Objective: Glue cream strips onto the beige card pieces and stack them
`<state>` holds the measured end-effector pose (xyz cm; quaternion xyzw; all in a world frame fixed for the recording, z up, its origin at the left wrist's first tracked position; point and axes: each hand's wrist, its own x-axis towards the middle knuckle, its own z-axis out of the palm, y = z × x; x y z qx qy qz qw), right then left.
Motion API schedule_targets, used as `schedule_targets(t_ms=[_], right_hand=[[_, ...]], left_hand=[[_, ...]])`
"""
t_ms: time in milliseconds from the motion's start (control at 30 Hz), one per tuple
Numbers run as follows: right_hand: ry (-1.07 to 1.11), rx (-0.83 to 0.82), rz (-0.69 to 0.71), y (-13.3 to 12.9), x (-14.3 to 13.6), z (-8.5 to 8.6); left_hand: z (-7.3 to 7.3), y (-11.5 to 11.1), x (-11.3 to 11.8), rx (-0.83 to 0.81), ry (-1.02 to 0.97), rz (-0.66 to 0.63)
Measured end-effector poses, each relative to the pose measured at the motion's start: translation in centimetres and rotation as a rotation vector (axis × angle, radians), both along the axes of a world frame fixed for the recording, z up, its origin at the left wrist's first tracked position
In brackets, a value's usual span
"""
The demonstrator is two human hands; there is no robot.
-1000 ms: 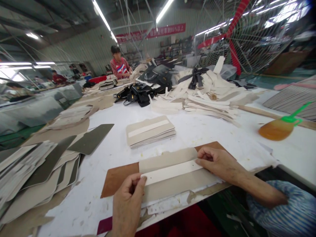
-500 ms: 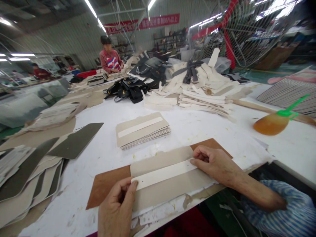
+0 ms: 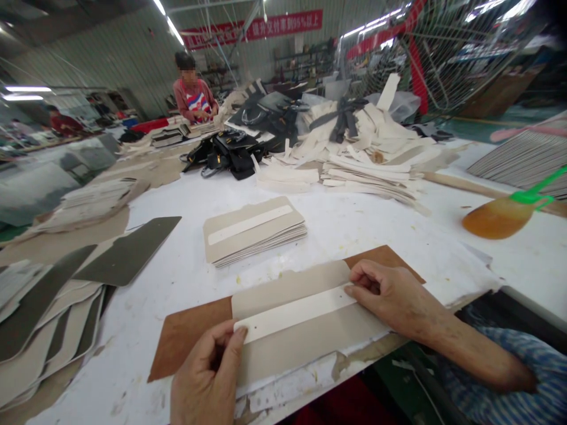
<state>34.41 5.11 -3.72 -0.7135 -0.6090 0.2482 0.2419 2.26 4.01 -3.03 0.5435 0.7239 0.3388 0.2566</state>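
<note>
On my head cam I've got the white strip (image 3: 295, 311) running approx. 8 to 2 o'clock, lying on a beige panel (image 3: 310, 345) at the near edge of the bench (image 3: 168, 248). L hand (image 3: 206, 372) pinches its 8 o'clock end, thumb on top; R hand (image 3: 392, 295) pinches the 2 o'clock end, fingers curled. So the strip sits btwn the two, touching both. Brown material (image 3: 190, 336) shows past both ends of the panel, the far bit partly behind my R hand.

At 11 o'clock from the strip, well apart from both hands: a neat panel stack (image 3: 254, 227), top one w/ its own white strip. Dark green panel (image 3: 130, 251) at 10, overlapping loose beige pcs. Amber container (image 3: 498, 218) w/ green handle at 2. Cream strips (image 3: 367, 177) heaped at 1, black pcs (image 3: 234, 156) at 11 further back, a person (image 3: 195, 97) beyond.
</note>
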Motion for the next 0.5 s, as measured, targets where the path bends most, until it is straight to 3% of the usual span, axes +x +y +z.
schedule_targets(t_ms=[100,267,500], right_hand=[[-0.006,-0.01,0.002,0.0,-0.1,0.1],[-0.048,-0.013,0.021,-0.1,-0.3,0.2],[-0.114,-0.008,0.027,-0.3,-0.1,-0.2]], left_hand=[[0.0,0.2,-0.4,-0.046,0.038,-0.051],[-0.1,0.0,-0.1,0.016,0.011,0.009],[0.1,-0.1,0.6,0.03,-0.06,-0.007]])
